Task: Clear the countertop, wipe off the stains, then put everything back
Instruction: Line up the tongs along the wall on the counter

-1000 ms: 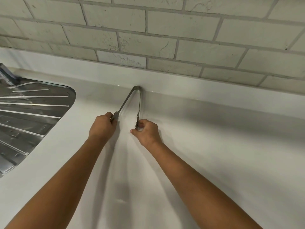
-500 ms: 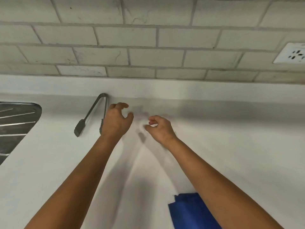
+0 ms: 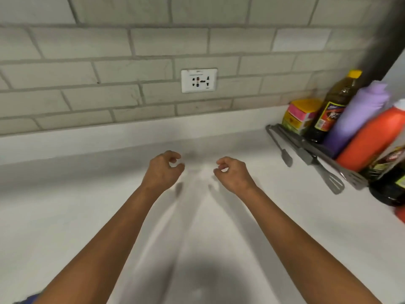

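The white countertop (image 3: 87,216) stretches across the view. My left hand (image 3: 163,170) and my right hand (image 3: 233,172) hover side by side above its middle, fingers loosely curled, holding nothing. At the right, metal tongs (image 3: 279,145) and a slotted metal spatula (image 3: 326,174) lie on the counter. Behind them stand a dark oil bottle with a yellow cap (image 3: 333,110), a purple bottle (image 3: 359,115), an orange bottle (image 3: 372,137), a dark bottle (image 3: 392,183) at the right edge, and a yellow and pink box (image 3: 301,115).
A tiled wall with a white socket (image 3: 199,80) rises behind the counter. A sliver of blue cloth (image 3: 28,299) shows at the bottom left corner. A dark vertical edge (image 3: 388,29) stands at the top right.
Both hands let go of the tongs by the sink. The view swung right; the sink and those tongs left the frame and the bottles, box and utensils came in.
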